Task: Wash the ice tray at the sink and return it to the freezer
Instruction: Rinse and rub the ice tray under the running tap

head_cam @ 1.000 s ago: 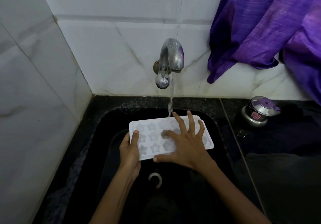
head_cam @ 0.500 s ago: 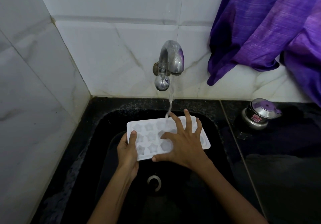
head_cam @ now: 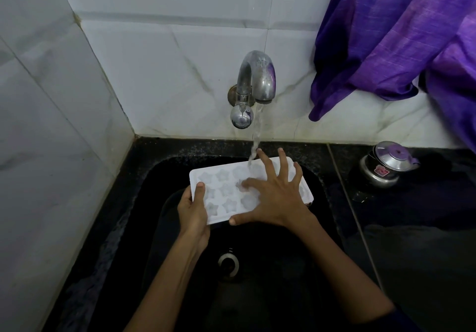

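Only unreadable red label (head_cam: pixel 380 170), pot (head_cam: pixel 383 169).

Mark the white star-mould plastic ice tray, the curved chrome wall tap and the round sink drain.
white star-mould plastic ice tray (head_cam: pixel 224 190): head view, a star cavity.
curved chrome wall tap (head_cam: pixel 257 74): head view, spout's arch.
round sink drain (head_cam: pixel 228 263): head view, its metal ring.

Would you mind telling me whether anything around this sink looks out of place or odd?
One thing stands out: a purple cloth hangs against the tiled wall, right of the running tap, above the counter with the small steel pot. Nothing looks spilled or damaged.
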Available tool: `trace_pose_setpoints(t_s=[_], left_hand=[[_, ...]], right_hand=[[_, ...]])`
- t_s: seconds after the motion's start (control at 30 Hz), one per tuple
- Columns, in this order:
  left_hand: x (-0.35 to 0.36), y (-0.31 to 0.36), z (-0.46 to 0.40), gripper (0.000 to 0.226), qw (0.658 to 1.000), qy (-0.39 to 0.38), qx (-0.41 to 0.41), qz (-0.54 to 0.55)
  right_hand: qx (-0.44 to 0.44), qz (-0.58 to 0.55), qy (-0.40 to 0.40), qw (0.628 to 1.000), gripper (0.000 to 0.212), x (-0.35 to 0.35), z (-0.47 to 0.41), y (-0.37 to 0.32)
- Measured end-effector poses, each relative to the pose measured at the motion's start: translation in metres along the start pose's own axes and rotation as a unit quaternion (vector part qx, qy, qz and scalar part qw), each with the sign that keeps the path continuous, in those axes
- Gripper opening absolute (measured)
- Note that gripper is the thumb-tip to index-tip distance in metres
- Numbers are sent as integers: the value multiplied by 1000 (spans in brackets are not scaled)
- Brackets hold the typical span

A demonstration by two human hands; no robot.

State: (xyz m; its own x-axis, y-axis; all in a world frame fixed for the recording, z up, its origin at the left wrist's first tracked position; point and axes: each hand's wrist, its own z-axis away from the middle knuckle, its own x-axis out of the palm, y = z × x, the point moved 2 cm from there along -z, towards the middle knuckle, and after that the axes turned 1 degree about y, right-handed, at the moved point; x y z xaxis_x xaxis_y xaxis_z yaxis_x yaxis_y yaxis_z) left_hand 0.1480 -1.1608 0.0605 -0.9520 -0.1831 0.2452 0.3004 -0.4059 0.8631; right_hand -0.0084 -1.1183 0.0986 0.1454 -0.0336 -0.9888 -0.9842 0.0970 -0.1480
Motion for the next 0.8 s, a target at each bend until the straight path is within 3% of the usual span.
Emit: trace_pose_setpoints(t_s=[0.17, 0.33, 0.5, 0.8], left_hand=[[-1, -3, 2, 23, 1000, -4, 3, -6], [2, -3, 6, 24, 1000, 3, -4, 4], [10, 4, 4, 23, 1000, 3, 5, 16], [12, 4, 3, 18, 1000, -12, 7, 14]], right_hand=[[-14, -16, -35, 999, 76, -1, 3, -1], [7, -25, 86, 996, 71, -3, 10, -1], [9, -63, 222, 973, 45, 5, 28, -5], [3, -7, 224, 975, 46, 18, 31, -2]])
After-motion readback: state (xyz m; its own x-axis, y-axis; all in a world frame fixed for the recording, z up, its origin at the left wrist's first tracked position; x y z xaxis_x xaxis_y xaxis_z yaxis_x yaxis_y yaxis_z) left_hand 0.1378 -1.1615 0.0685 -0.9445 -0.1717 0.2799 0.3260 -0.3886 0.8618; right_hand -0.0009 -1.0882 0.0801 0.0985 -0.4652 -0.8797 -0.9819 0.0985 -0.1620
